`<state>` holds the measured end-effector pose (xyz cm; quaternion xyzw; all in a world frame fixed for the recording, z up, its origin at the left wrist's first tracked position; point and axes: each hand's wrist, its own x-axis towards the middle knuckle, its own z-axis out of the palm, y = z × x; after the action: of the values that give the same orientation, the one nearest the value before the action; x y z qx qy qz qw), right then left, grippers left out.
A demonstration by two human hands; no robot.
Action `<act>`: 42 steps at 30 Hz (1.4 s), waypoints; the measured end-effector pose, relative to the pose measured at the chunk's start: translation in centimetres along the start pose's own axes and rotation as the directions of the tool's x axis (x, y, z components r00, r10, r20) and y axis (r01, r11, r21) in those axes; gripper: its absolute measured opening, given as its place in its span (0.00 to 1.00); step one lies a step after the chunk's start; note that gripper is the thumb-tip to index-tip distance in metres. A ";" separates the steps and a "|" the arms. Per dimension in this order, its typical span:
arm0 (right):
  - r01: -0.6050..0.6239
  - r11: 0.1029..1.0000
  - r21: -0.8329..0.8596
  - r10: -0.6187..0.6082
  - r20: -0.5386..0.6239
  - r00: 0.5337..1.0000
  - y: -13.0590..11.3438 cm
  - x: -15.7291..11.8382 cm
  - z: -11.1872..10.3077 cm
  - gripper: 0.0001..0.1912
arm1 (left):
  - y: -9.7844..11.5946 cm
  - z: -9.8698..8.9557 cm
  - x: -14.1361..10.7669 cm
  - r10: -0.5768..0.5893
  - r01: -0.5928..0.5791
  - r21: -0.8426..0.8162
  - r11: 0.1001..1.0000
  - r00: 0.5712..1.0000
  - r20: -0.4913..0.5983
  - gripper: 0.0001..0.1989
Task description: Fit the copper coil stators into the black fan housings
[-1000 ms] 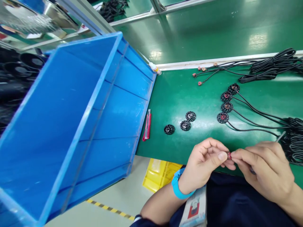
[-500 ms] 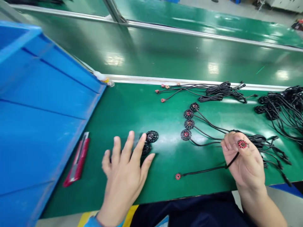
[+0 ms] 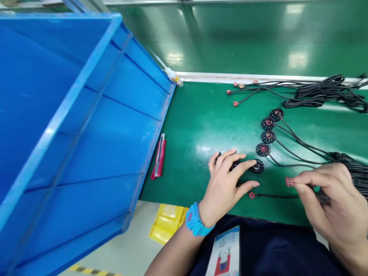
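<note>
Head view, red toothed piece: a small red piece (image 3: 289, 182) is just above the green bench (image 3: 201, 122), near its front edge, at the fingertips of the right hand.
Right hand: its thumb and forefinger (image 3: 313, 178) pinch that piece; a dark item, partly hidden, shows beneath the fingers.
Left hand: the hand (image 3: 222, 184) is spread, palm down, fingertips at black discs; the nearest disc (image 3: 258, 166) is by the forefinger, and others are partly covered.
Loose cable end: a red toothed end (image 3: 252, 195) lies beside the left thumb, outside any disc.
Discs with cables: four black discs (image 3: 263, 149) in a slanting row have red or copper-coloured centres and cables, so these appear joined.
Left unjoined: the discs by the left hand show no cable; five small ends (image 3: 235, 104) at the back have no disc.
Cables: one coiled bundle (image 3: 319, 92) lies behind, another (image 3: 356, 168) at the right.
Further left: a red utility knife (image 3: 159, 159), a small bottle (image 3: 174, 76) and a big blue bin (image 3: 126, 99).
Writing: the card (image 3: 225, 251) at the person's front and the bottle's label are too blurred to read.
</note>
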<state>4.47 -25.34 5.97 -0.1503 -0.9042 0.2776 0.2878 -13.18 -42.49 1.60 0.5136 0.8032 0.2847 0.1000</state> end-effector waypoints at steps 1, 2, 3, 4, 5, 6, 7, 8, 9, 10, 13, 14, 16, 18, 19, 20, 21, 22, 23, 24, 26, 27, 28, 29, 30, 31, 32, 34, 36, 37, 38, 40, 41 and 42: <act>0.077 0.992 -0.096 -0.073 0.045 0.996 -0.1 0.3 0.3 0.08 | 0.1 0.0 0.2 -0.007 0.007 -0.011 1.000 1.000 -0.007 0.27; 0.129 0.980 -0.153 -0.117 0.085 0.989 -0.2 0.6 0.5 0.07 | 0.2 0.1 0.3 -0.016 0.016 -0.015 1.000 1.000 -0.016 0.29; 0.164 0.968 -0.188 -0.145 0.111 0.983 -0.2 0.9 0.8 0.06 | 0.2 0.1 0.5 -0.025 0.025 -0.015 1.000 0.999 -0.023 0.30; 0.191 0.958 -0.214 -0.165 0.134 0.977 -0.2 1.1 1.1 0.05 | 0.2 0.2 0.7 -0.035 0.035 -0.016 0.999 0.999 -0.026 0.28; 0.214 0.947 -0.238 -0.180 0.157 0.971 -0.1 1.3 1.4 0.05 | 0.2 0.2 0.8 -0.044 0.044 -0.021 0.999 0.999 -0.023 0.26; 0.237 0.936 -0.259 -0.195 0.177 0.965 -0.1 1.5 1.6 0.06 | 0.2 0.3 0.9 -0.053 0.053 -0.030 0.998 0.998 -0.014 0.23; 0.260 0.925 -0.278 -0.211 0.195 0.958 0.0 1.6 1.8 0.06 | 0.2 0.4 0.9 -0.058 0.058 -0.043 0.997 0.998 -0.002 0.20; 0.284 0.913 -0.294 -0.227 0.211 0.951 0.1 1.7 1.9 0.07 | 0.3 0.4 0.9 -0.057 0.058 -0.058 0.997 0.998 0.009 0.19; 0.310 0.900 -0.307 -0.245 0.234 0.941 0.2 1.7 2.0 0.07 | 0.3 0.4 0.9 -0.052 0.054 -0.074 0.996 0.998 0.020 0.17; 0.339 0.886 -0.316 -0.263 0.262 0.929 0.3 1.8 2.0 0.08 | 0.3 0.4 0.9 -0.048 0.050 -0.087 0.995 0.998 0.028 0.17; 0.415 0.849 -0.326 -0.294 0.362 0.885 0.6 1.9 2.1 0.07 | 0.3 0.2 0.9 -0.037 0.041 -0.115 0.993 0.999 0.037 0.17; 0.435 0.840 -0.324 -0.300 0.391 0.870 0.7 2.0 2.1 0.07 | 0.3 0.2 0.9 -0.035 0.040 -0.119 0.992 0.999 0.039 0.17; 0.472 0.822 -0.318 -0.321 0.427 0.846 0.8 2.2 2.0 0.07 | 0.4 0.1 1.0 -0.030 0.036 -0.121 0.992 0.998 0.049 0.18; 0.517 0.796 -0.315 -0.353 0.452 0.819 0.7 2.4 1.8 0.08 | 0.6 0.2 1.0 -0.032 0.038 -0.120 0.992 0.998 0.055 0.23; 0.535 0.783 -0.318 -0.366 0.459 0.809 0.7 2.6 1.8 0.08 | 0.7 0.2 1.0 -0.040 0.045 -0.114 0.992 0.998 0.047 0.25; 0.549 0.770 -0.324 -0.377 0.463 0.802 0.6 2.7 1.7 0.08 | 0.8 0.3 1.0 -0.052 0.056 -0.105 0.993 0.998 0.034 0.27; 0.565 0.756 -0.330 -0.389 0.467 0.794 0.5 2.9 1.7 0.08 | 0.8 0.4 1.0 -0.064 0.066 -0.096 0.993 0.998 0.021 0.26; 0.584 0.739 -0.336 -0.404 0.472 0.783 0.4 3.0 1.6 0.09 | 0.8 0.5 1.0 -0.071 0.072 -0.089 0.993 0.997 0.012 0.24; 0.606 0.720 -0.339 -0.422 0.480 0.769 0.3 3.2 1.6 0.10 | 0.8 0.6 1.0 -0.073 0.073 -0.088 0.993 0.997 0.010 0.21; 0.631 0.699 -0.337 -0.442 0.490 0.751 0.1 3.3 1.6 0.10 | 0.8 0.6 0.9 -0.066 0.068 -0.094 0.993 0.998 0.017 0.18; 0.672 0.663 -0.330 -0.474 0.510 0.718 -0.3 3.5 1.7 0.12 | 0.7 0.5 0.8 -0.042 0.047 -0.116 0.992 0.998 0.046 0.16; 0.680 0.657 -0.326 -0.477 0.518 0.710 -0.5 3.6 1.7 0.13 | 0.6 0.4 0.8 -0.033 0.040 -0.123 0.992 0.998 0.059 0.16; 0.679 0.660 -0.321 -0.477 0.519 0.709 -0.8 3.7 1.8 0.13 | 0.6 0.3 0.8 -0.027 0.036 -0.127 0.991 0.997 0.070 0.17; 0.673 0.669 -0.315 -0.470 0.523 0.711 -1.0 3.8 1.8 0.14 | 0.6 0.2 0.8 -0.025 0.035 -0.127 0.991 0.997 0.079 0.17; 0.659 0.685 -0.311 -0.454 0.527 0.719 -1.2 4.0 1.9 0.14 | 0.6 0.1 0.8 -0.024 0.034 -0.127 0.991 0.996 0.086 0.17; 0.640 0.704 -0.308 -0.431 0.531 0.730 -1.5 4.1 2.0 0.14 | 0.6 0.1 0.8 -0.022 0.034 -0.126 0.991 0.996 0.091 0.17; 0.618 0.723 -0.307 -0.404 0.537 0.740 -1.6 4.2 2.1 0.14 | 0.6 0.1 0.8 -0.019 0.031 -0.126 0.991 0.995 0.096 0.18; 0.580 0.753 -0.312 -0.353 0.552 0.755 -1.8 4.5 2.2 0.14 | 0.6 0.2 0.8 -0.014 0.026 -0.124 0.992 0.995 0.095 0.19; 0.557 0.773 -0.302 -0.325 0.566 0.758 -1.6 4.6 2.3 0.13 | 0.6 0.3 0.8 -0.022 0.031 -0.110 0.993 0.997 0.078 0.19; 0.554 0.781 -0.288 -0.325 0.569 0.755 -1.5 4.5 2.2 0.11 | 0.6 0.4 0.8 -0.028 0.035 -0.102 0.994 0.997 0.070 0.18; 0.553 0.787 -0.273 -0.328 0.575 0.749 -1.4 4.4 2.1 0.10 | 0.6 0.4 0.8 -0.032 0.038 -0.095 0.995 0.998 0.063 0.17; 0.546 0.800 -0.249 -0.323 0.588 0.742 -1.1 3.9 1.5 0.11 | 0.6 0.5 0.8 -0.031 0.036 -0.089 0.995 0.998 0.057 0.17; 0.532 0.813 -0.238 -0.312 0.592 0.743 -1.0 3.6 1.1 0.13 | 0.6 0.5 0.9 -0.025 0.030 -0.091 0.995 0.998 0.057 0.17; 0.504 0.837 -0.213 -0.297 0.598 0.745 -1.0 3.3 0.6 0.15 | 0.6 0.5 0.9 -0.019 0.025 -0.094 0.995 0.998 0.056 0.17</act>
<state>1.36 -24.93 7.56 0.0857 -0.9932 0.0679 0.0412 -12.93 -41.38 1.63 0.5070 0.7915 0.3068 0.1494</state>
